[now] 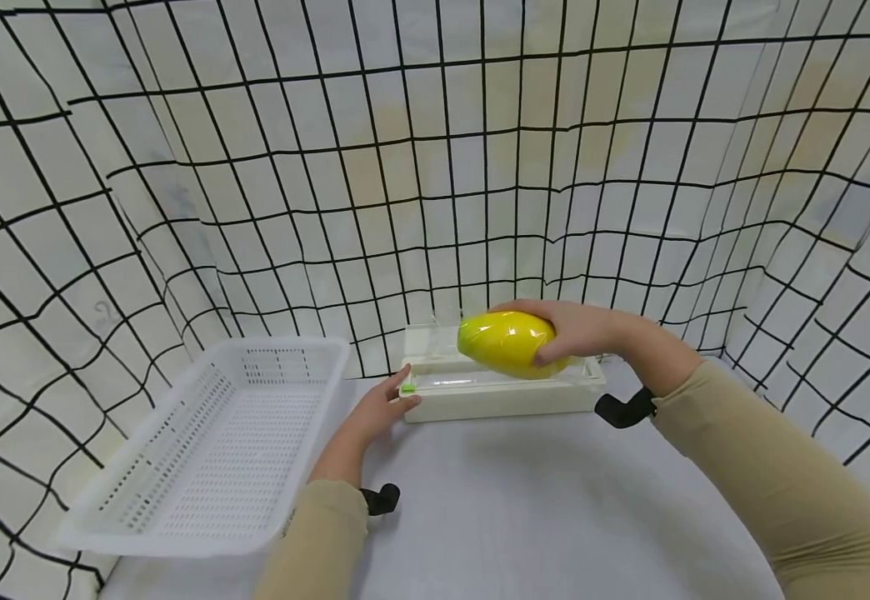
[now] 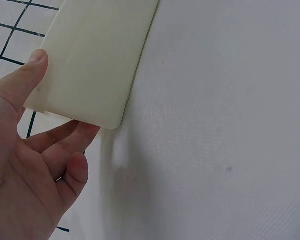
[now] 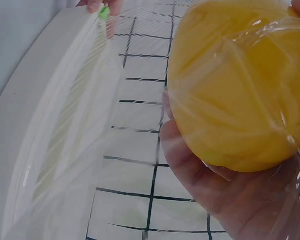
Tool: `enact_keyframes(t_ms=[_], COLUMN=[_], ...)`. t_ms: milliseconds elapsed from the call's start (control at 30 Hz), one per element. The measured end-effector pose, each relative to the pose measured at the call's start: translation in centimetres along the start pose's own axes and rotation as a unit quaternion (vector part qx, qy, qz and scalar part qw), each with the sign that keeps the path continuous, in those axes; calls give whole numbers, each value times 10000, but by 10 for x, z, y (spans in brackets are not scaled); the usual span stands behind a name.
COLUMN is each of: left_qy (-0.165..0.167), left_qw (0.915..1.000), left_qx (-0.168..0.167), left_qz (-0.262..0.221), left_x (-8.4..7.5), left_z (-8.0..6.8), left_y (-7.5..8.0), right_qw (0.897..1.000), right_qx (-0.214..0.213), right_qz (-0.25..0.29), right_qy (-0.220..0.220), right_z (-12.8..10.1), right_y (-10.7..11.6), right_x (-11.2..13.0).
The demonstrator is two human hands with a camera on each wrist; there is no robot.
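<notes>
Fruit [image 1: 506, 343], yellow and oval, wrapped in clear film, sits in our right hand [image 1: 581, 329], held just above the dispenser [image 1: 502, 396] at the far edge of the desk [image 1: 540, 500].

Largest around us is the grid cloth [image 1: 435, 150], white with black lines, hanging behind and to both sides. Below it lies the desk, covered in pale fabric. On the left of the desk rests the basket [image 1: 217, 450], white, perforated and tilted toward us, well apart from the fruit.

Next comes the dispenser, a long cream box lying crosswise against the cloth, with a clear strip along its top. A small green tab [image 1: 407, 387] sits at its left end.

Our right grip is curled round the fruit, fingers over the top and the thumb underneath; in the right wrist view the film [image 3: 270, 100] shows creased over the yellow skin. A sheet of film stretches from the fruit down toward the dispenser.

Our left hand [image 1: 382, 408] holds the dispenser's left end: in the left wrist view the thumb [image 2: 25, 75] lies on one face of the corner and the fingers [image 2: 65, 140] curl under it, a loose pinch on the box.
</notes>
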State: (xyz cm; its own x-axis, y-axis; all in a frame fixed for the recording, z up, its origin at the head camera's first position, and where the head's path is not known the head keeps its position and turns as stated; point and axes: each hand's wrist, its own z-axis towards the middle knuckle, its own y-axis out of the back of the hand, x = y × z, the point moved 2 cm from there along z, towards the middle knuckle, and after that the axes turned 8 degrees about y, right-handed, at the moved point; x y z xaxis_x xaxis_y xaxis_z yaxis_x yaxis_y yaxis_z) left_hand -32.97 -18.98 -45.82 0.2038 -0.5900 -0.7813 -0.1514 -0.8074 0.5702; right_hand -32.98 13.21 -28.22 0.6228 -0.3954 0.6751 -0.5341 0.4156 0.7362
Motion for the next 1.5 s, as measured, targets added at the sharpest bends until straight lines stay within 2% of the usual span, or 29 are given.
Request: enact_keyframes(t_ms=[433, 700, 967, 1133, 1367, 1500], left_qy=[5, 10, -147, -215, -152, -113], left_qw=[10000, 10000, 9998, 9996, 9996, 9996], left_qx=[16, 48, 28, -9, -26, -46], left_qz=[-6, -42, 95, 161, 234, 261], left_x=[-1, -3, -6, -3, -3, -3], left_z=[2, 3, 3, 4, 3, 0], left_y=[-3, -4, -4, -3, -2, 0], right_qw=[9996, 9985, 9987, 9974, 9932, 9892], right_qx=[-95, 47, 121, 404, 762, 1124], right_qz=[-46, 175, 249, 445, 757, 796], right_qy=[262, 511, 424, 399, 442, 508], right_z=[-9, -11, -16, -19, -26, -29], right_y=[22, 31, 38, 27, -3, -24], right_x=[19, 36, 52, 51, 45, 41])
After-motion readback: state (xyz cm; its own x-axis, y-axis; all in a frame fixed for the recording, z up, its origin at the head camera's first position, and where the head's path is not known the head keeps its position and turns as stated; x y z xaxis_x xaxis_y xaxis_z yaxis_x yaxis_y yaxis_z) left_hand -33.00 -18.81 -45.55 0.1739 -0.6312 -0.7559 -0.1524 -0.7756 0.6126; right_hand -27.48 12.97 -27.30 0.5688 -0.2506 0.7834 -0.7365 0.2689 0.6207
